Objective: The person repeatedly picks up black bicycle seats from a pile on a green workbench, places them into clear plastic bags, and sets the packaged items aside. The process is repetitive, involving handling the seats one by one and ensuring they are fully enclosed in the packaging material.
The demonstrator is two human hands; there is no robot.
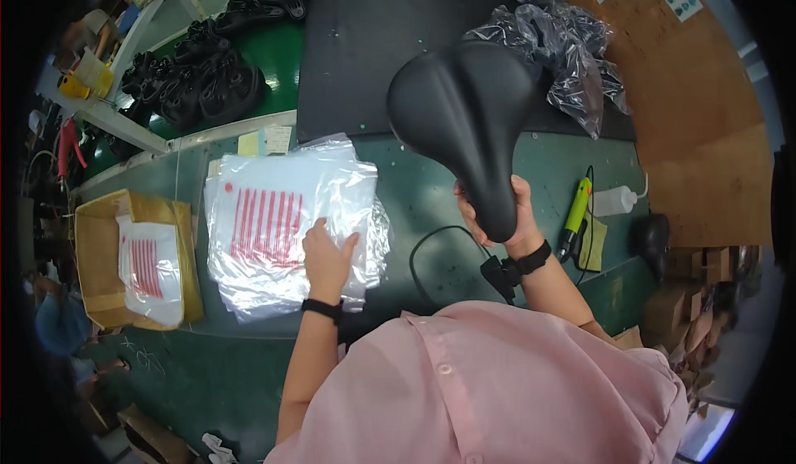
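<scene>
A black bicycle saddle (464,111) is held up over the green table, its broad rear end pointing away from me. My right hand (521,225) is closed around the narrow nose, thumb on one side and fingers on the other. On the left, my left hand (328,257) lies on a stack of clear plastic bags (265,223) printed with red lines, its fingers stretched out and the thumb apart. Whether its fingertips pinch the top bag does not show.
A yellowish box (87,273) holding more printed bags stands at left. Several black saddles (199,82) sit on the far-left conveyor. Plastic-wrapped saddles (564,41) lie far right on a black mat (356,58). A green power screwdriver (576,211) and white bottle (613,201) lie at right.
</scene>
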